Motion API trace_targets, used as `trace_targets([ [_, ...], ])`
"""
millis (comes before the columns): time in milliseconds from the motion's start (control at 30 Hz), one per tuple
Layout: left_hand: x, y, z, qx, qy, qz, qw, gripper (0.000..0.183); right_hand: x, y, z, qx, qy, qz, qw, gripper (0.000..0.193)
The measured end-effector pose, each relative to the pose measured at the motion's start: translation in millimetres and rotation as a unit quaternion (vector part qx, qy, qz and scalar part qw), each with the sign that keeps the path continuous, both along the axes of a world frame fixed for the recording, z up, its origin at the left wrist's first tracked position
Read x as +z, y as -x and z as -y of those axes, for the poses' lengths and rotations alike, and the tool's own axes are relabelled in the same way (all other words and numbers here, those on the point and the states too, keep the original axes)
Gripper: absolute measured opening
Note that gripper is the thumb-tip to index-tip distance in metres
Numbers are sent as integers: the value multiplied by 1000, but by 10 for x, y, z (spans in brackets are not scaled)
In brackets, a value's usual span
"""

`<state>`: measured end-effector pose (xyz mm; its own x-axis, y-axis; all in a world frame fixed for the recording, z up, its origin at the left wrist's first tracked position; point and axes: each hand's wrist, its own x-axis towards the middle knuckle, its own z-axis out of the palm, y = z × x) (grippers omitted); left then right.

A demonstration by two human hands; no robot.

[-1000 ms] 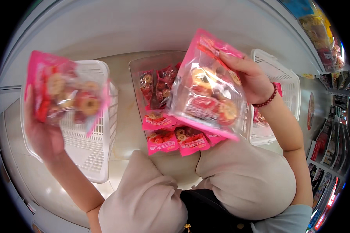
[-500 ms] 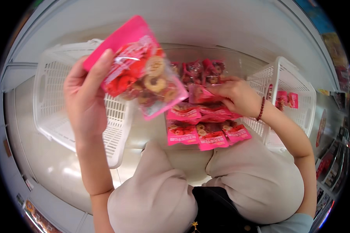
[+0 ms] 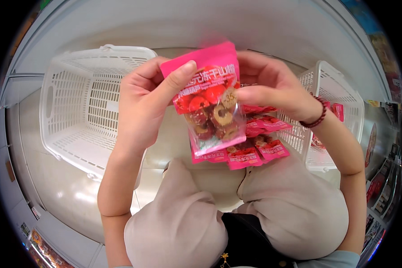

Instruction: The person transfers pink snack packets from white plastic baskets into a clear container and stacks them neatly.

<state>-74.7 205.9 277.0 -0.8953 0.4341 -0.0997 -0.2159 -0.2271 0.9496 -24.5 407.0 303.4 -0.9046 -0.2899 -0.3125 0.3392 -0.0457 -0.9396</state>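
A pink snack pouch (image 3: 212, 105) with a clear window full of dried fruit rings is held up in front of me, upright and slightly tilted. My left hand (image 3: 145, 100) grips its upper left edge, thumb on the front and fingers behind. At the right edge my right hand (image 3: 279, 87), with a dark red bead bracelet, has its thumb against the front; its fingertips are hidden behind the pouch. A blurred pink edge shows above the pouch, perhaps a second one behind it. Below and behind lie rows of similar pink pouches (image 3: 272, 149), partly covered by the held one.
A white plastic basket (image 3: 60, 127) stands on the floor at the left. Another white basket (image 3: 339, 156) at the right holds a few pink packs (image 3: 337, 111). My knees flank the near side of the pouches. A pale panel (image 3: 254, 27) rises at the far side.
My left hand has brought its pouch down and to the right. The right hand has risen from the pile to the pouch's right edge. The left basket has shifted slightly.
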Motion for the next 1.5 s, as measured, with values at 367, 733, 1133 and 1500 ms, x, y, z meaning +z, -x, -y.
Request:
trace_targets([
  [367, -126, 158, 63, 13, -34, -28, 999, 37, -188, 38, 16, -163, -2, -24, 986, 32],
  [733, 48, -143, 18, -198, 173, -77, 962, 77, 118, -241, 129, -81, -29, 6, 996, 33],
  [1133, -481, -170, -28, -357, -487, 298, 739, 78, 158, -351, 157, -65, -35, -191, 979, 38],
  [1500, -158, -174, 54, -338, -310, 316, 831, 60, 122, -396, 135, -71, -62, -266, 959, 36],
])
